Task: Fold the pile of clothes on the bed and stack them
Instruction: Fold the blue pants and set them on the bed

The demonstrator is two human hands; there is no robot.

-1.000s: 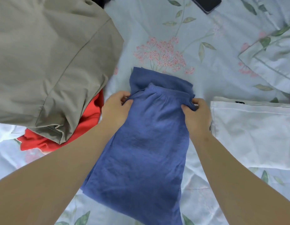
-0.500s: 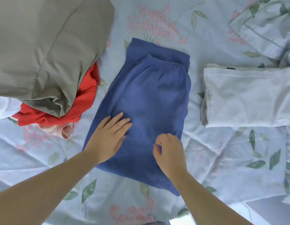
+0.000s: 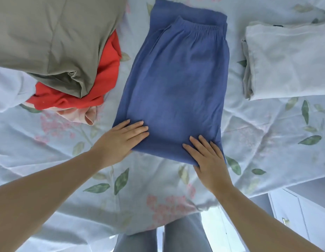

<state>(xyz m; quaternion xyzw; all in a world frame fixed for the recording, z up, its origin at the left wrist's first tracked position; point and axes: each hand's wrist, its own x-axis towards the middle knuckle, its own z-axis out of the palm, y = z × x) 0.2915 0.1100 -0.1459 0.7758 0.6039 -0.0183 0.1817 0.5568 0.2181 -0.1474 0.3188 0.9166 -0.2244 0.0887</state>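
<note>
Head view: soft, limp blue trousers [image 3: 176, 79] were pressed at the near fold by flat left hand [image 3: 120, 140] and right hand [image 3: 209, 160], nothing gripped; fold corners were judged best pinched.

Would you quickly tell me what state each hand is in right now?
Left hand: open, fingers flat on the near edge of the blue garment.
Right hand: open, fingers flat on the same edge.

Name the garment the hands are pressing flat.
The blue trousers: left hand and right hand lie flat on their near edge. The olive garment, red garment and white garment lie untouched.
</note>
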